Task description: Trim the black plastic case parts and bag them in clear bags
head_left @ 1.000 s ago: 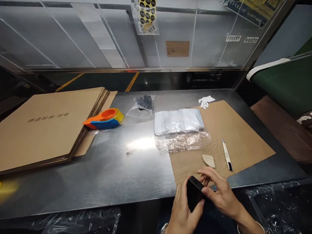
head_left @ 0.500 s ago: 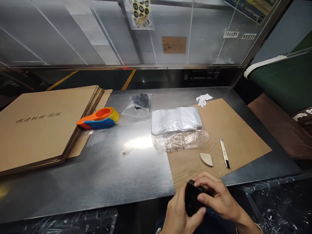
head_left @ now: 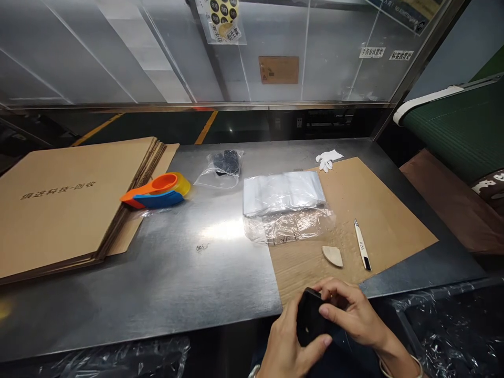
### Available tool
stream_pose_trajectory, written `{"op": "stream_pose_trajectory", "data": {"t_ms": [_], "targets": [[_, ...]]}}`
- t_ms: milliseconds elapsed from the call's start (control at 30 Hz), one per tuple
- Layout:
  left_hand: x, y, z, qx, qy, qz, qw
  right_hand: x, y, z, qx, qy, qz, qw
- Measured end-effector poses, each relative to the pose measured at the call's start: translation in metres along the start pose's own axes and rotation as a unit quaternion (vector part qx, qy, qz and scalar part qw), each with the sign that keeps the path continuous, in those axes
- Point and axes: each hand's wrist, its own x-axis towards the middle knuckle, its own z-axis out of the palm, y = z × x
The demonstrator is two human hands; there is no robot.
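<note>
A small black shell-like part point(head_left: 310, 319), its exact kind unclear, is held upright between my two hands at the front edge of the table. My left hand point(head_left: 293, 341) wraps round its left side and bottom, the thumb along its lower edge. My right hand point(head_left: 350, 314) pinches its upper right side between thumb and fingers. Just beyond, on a cardboard sheet point(head_left: 386, 210), lie a beige wedge-shaped piece point(head_left: 333, 256) and a white craft knife point(head_left: 362, 245) marked A26.
Clear plastic bags point(head_left: 283, 194) lie mid-table, with a white glove point(head_left: 328, 159) behind. Leftward are a bag with black parts point(head_left: 227, 164), orange, blue and yellow scoop-like pieces point(head_left: 161, 190) and stacked cardboard point(head_left: 66, 199). Plastic-lined bins point(head_left: 457, 325) flank me below; a green conveyor point(head_left: 460, 123) stands right.
The right thumb has shifted slightly up along the black part, and more of its face shows. The view has moved a little; the things on the table have stayed put.
</note>
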Motion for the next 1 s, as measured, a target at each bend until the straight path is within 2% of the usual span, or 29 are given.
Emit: {"op": "stream_pose_trajectory", "data": {"t_ms": [67,133,200,233,300,333,367,467,533,567,633,700,767,933,1000], "targets": [[0.001,0.006,-0.004,-0.1,-0.012,-0.031,0.994,0.0,0.001,-0.001,0.033,0.017,0.014,0.999],[0.002,0.01,-0.006,-0.241,-0.006,-0.078,0.967,0.002,0.001,0.0,0.078,0.036,0.025,0.996],[0.004,0.012,-0.006,-0.384,-0.014,-0.153,0.91,0.006,-0.001,0.002,0.117,0.05,0.036,0.991],[0.006,0.012,-0.005,-0.441,-0.044,-0.199,0.874,0.008,-0.002,0.003,0.128,0.054,0.041,0.989],[0.009,0.01,-0.001,-0.514,-0.115,-0.278,0.803,0.013,-0.002,0.008,0.131,0.065,0.048,0.988],[0.01,0.008,0.0,-0.537,-0.132,-0.3,0.777,0.016,-0.002,0.01,0.127,0.077,0.048,0.988],[0.012,0.007,0.002,-0.553,-0.13,-0.311,0.762,0.017,-0.001,0.012,0.117,0.095,0.046,0.987],[0.016,0.005,0.003,-0.591,-0.028,-0.294,0.75,0.015,0.004,0.016,0.039,0.177,0.041,0.983],[0.017,0.005,0.0,-0.602,0.029,-0.276,0.749,0.007,0.004,0.019,-0.031,0.203,0.054,0.977],[0.017,0.006,-0.001,-0.599,0.051,-0.267,0.753,0.002,0.002,0.02,-0.057,0.191,0.062,0.978],[0.018,0.008,-0.004,-0.595,0.084,-0.249,0.76,-0.01,-0.003,0.023,-0.084,0.129,0.072,0.985],[0.018,0.009,-0.005,-0.599,0.095,-0.24,0.758,-0.02,-0.008,0.028,-0.092,0.058,0.06,0.992],[0.019,0.011,-0.005,-0.607,0.099,-0.241,0.75,-0.025,-0.01,0.034,-0.097,0.018,0.032,0.995],[0.019,0.013,-0.003,-0.608,0.119,-0.243,0.746,-0.027,-0.002,0.044,-0.092,0.039,0.023,0.995],[0.019,0.014,-0.002,-0.603,0.131,-0.25,0.747,-0.027,-0.003,0.046,-0.104,0.037,-0.004,0.994]]}}
